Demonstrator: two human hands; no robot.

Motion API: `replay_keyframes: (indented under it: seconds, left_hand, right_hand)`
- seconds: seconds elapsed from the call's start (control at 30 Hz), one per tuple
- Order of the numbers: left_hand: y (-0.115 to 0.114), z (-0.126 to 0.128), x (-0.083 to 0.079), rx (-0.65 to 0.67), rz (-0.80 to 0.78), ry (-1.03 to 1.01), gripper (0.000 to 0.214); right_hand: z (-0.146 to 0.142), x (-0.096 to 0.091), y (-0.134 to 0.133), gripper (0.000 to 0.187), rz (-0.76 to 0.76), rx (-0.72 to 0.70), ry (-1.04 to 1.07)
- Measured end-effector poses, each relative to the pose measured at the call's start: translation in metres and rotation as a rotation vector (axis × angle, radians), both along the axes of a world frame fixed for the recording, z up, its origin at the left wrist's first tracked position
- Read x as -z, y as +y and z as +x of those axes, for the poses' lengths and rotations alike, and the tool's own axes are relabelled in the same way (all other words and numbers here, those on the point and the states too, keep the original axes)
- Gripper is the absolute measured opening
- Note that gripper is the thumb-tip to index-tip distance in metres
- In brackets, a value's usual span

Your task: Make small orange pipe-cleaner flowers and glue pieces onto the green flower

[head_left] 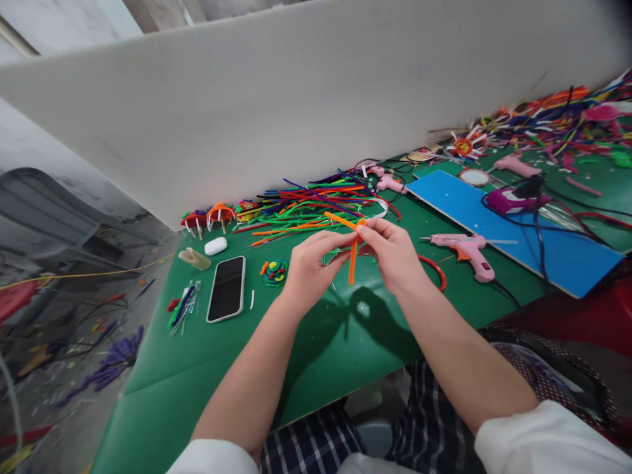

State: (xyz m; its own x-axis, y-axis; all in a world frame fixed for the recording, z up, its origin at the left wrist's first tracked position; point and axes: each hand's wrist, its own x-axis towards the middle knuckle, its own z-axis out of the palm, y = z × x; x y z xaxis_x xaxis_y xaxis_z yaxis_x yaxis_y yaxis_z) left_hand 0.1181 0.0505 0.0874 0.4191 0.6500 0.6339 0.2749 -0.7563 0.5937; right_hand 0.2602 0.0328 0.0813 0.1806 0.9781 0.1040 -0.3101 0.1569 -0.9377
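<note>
My left hand [310, 266] and my right hand [390, 253] meet above the green table [237, 368], both pinching an orange pipe cleaner [352, 257]. Its one end hangs straight down between the hands and another end sticks out to the upper left. A heap of coloured pipe cleaners [316, 201] lies just behind the hands.
A phone [226, 288] lies face up at the left, with a white earbud case [216, 245] and a small coiled pipe-cleaner piece [275, 271] near it. A pink glue gun [467, 250] lies at the right beside a blue board [567, 257]. A white wall panel [296, 99] backs the table.
</note>
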Motion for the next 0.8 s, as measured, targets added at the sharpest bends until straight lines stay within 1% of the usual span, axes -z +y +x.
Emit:
replay_keyframes:
  seconds: [0.07,0.1,0.17,0.2,0.27,0.37,0.43,0.53,0.67,0.8]
  left_hand:
    - [0.0,0.002,0.002,-0.028,0.089,-0.001,0.025]
    - [0.0,0.002,0.003,-0.039,0.105,-0.016,0.023]
    - [0.0,0.003,0.004,-0.056,0.081,-0.067,0.02]
    - [0.0,0.004,0.005,-0.061,0.041,-0.099,0.018]
    - [-0.001,0.006,0.006,-0.06,-0.083,-0.181,0.014]
    - [-0.002,0.009,0.009,-0.018,-0.34,-0.347,0.009]
    - [-0.003,0.011,0.01,0.02,-0.495,-0.457,0.01]
    - [-0.002,0.013,0.01,0.082,-0.661,-0.559,0.014]
    - [-0.001,0.014,0.007,0.147,-0.884,-0.656,0.016]
    - [-0.004,0.016,0.003,0.197,-1.094,-0.772,0.016]
  right_hand:
    - [-0.002,0.001,0.0,0.016,-0.014,-0.025,0.054]
    - [-0.002,0.001,0.0,0.017,-0.019,-0.037,0.069]
    - [-0.004,0.001,-0.001,0.017,-0.024,-0.058,0.074]
    - [-0.005,0.001,-0.001,0.017,-0.024,-0.062,0.068]
    - [-0.006,0.0,-0.002,0.016,-0.018,-0.054,0.053]
    - [-0.008,0.0,-0.003,0.015,0.002,-0.028,0.041]
    - [-0.009,0.001,-0.003,0.014,0.017,-0.019,0.037]
    - [-0.009,0.002,-0.003,0.014,0.051,0.006,-0.005]
    - [-0.011,0.001,-0.006,0.016,0.105,0.052,-0.137]
    - [-0.011,-0.001,-0.011,0.016,0.169,0.054,-0.308]
